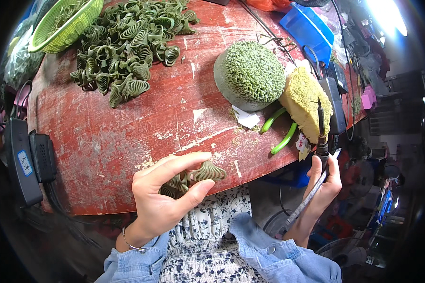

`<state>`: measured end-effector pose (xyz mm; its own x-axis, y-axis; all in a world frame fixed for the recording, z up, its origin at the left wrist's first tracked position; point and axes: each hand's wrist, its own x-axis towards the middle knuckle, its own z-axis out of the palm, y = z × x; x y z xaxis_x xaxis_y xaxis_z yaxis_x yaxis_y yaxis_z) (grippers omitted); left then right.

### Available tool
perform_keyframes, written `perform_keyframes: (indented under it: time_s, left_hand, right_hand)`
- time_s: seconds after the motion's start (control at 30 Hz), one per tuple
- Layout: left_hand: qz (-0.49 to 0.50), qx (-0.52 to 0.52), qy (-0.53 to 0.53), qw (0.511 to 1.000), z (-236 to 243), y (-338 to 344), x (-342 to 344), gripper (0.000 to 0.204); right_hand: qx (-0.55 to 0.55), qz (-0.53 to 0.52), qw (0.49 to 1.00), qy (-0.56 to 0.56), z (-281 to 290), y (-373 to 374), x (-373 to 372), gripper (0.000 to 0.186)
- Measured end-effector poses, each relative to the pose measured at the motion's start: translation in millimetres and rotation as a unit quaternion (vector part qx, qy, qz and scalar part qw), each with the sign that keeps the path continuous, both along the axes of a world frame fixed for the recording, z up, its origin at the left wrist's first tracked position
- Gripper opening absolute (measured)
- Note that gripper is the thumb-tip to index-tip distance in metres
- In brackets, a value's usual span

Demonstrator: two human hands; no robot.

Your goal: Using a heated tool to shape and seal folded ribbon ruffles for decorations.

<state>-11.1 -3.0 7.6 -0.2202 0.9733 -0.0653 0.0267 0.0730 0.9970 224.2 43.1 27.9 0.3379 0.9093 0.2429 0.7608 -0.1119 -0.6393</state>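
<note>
My left hand (160,195) pinches a ribbed, curled green piece (208,171) between thumb and fingers, just over the table's near edge. Part of that piece is hidden behind the fingers. At the right, my right hand (323,181) grips a soldering iron (321,123) by its dark handle, its thin tip pointing up and a grey cord running down past the wrist. Behind the tip is a yellow foam block (300,96) with a crumbly top. Left of it sits a round grey-white form (224,80) topped with a crinkled green dome (254,70).
A heap of similar green pieces (127,42) covers the far left of the worn red table (104,151). Beyond lie a green basket (42,37) and a blue bin (311,28). Green handles (284,137) lie near the foam. A dark power strip (21,160) stands at the left edge.
</note>
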Motion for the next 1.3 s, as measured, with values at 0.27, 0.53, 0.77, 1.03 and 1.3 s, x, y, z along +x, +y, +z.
perform_keyframes:
  time_s: [0.27, 0.53, 0.77, 1.03, 1.3]
  left_hand:
    - [0.033, -0.029, -0.03, 0.999, -1, -3, 2, 0.032]
    - [0.037, 0.025, 0.01, 0.999, -1, 2, 4, 0.033]
    - [0.06, 0.034, 0.058, 0.996, -4, 3, 2, 0.035]
    - [0.065, 0.082, 0.116, 0.988, -6, 6, 1, 0.036]
    - [0.058, 0.055, 0.064, 0.995, -6, 4, 3, 0.033]
  right_hand:
    - [0.023, -0.004, 0.997, -0.076, -10, -1, 7, 0.015]
    - [0.034, 0.282, 0.958, -0.029, -18, -24, -19, 0.026]
    - [0.053, 0.399, 0.915, -0.008, -38, -13, -38, 0.033]
    - [0.068, 0.414, 0.907, -0.045, -36, -10, -39, 0.036]
    - [0.062, 0.418, 0.905, -0.051, -32, -8, -40, 0.035]
